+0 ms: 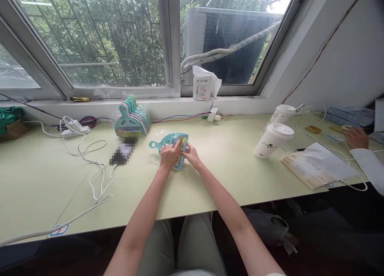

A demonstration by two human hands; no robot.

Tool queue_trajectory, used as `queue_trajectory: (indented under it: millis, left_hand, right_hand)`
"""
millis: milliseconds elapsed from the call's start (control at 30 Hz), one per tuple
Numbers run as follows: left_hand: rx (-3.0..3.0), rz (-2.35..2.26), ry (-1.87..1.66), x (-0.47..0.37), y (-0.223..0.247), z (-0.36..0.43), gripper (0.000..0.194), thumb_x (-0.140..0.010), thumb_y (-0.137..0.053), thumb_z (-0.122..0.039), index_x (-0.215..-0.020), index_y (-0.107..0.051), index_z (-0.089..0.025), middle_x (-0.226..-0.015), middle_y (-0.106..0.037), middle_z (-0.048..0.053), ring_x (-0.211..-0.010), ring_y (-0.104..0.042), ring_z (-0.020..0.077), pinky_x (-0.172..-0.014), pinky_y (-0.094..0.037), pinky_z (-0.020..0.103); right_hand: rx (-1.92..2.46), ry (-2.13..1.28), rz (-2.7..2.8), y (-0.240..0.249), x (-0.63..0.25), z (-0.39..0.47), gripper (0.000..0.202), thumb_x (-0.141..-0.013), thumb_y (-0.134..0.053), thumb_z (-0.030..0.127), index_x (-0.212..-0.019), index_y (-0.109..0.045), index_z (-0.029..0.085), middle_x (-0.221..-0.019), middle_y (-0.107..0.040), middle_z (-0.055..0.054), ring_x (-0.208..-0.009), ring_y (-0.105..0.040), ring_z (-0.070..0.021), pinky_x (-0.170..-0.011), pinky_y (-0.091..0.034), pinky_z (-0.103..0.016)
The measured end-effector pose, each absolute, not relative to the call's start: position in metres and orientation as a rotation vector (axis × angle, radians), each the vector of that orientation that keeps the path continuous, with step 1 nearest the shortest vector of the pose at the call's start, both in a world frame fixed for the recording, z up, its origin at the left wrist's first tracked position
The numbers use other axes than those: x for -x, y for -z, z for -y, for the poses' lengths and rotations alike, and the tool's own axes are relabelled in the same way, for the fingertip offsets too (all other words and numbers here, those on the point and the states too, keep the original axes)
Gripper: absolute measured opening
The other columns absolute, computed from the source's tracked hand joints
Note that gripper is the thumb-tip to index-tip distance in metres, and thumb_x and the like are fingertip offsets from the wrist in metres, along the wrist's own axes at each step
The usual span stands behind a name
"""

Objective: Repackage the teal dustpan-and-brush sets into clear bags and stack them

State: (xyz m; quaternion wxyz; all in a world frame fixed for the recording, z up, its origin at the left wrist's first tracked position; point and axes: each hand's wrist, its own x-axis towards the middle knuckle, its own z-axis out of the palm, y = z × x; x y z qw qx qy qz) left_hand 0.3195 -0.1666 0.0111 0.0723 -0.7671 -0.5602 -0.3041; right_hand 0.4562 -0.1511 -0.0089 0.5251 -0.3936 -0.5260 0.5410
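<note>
A teal mini dustpan (163,142) with a brush and a yellow-green label lies on the table in front of me, with clear plastic film around it. Its handle points left. My left hand (170,155) rests on top, the index finger stretched out along the label. At the right edge, my right hand (191,155) pinches the dustpan's label side between thumb and fingers. Behind it, to the left, a stack of similar dustpans (132,118) in teal and pink stands upright in clear wrap.
A blurred-out phone-like item (123,151) and white cables (100,176) lie left, near a power strip (76,131). Two white paper cups (273,142) and a tissue pack (315,166) stand right. A co-worker's hand (356,138) is at far right. A tissue packet (202,86) sits on the windowsill.
</note>
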Motion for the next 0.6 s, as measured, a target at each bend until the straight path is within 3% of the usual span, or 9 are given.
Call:
queue_trajectory:
  millis: [333,500,600]
  left_hand:
    - [2.292,1.738,1.03,-0.321,-0.008,0.167,0.049,-0.09,-0.038,-0.026,-0.137,-0.05,-0.021,-0.076,-0.061,0.012,-0.085,-0.057,0.0267,-0.087,-0.035,0.038]
    - [2.305,1.767,1.009,-0.327,-0.01,0.171,0.052,-0.09,-0.037,-0.023,-0.142,-0.042,-0.022,-0.092,-0.061,0.013,-0.092,-0.057,0.026,-0.086,-0.039,0.037]
    - [2.418,1.769,1.242,-0.333,-0.008,0.174,0.055,-0.091,-0.039,-0.026,-0.145,-0.033,-0.021,-0.104,-0.06,0.013,-0.095,-0.057,0.0253,-0.082,-0.044,0.035]
  right_hand:
    - [0.938,-1.313,1.242,0.009,-0.455,0.152,0.049,-0.059,-0.078,0.029,-0.104,-0.061,0.02,-0.077,-0.071,-0.001,-0.066,-0.065,-0.016,-0.059,-0.054,-0.027]
    - [0.966,-1.278,1.227,0.008,-0.454,0.153,0.046,-0.06,-0.078,0.029,-0.101,-0.061,0.02,-0.079,-0.071,-0.001,-0.066,-0.066,-0.0162,-0.061,-0.056,-0.029]
    - [0.978,-1.249,1.16,0.008,-0.456,0.152,0.042,-0.061,-0.077,0.03,-0.098,-0.06,0.019,-0.08,-0.072,-0.002,-0.068,-0.068,-0.0172,-0.063,-0.057,-0.031]
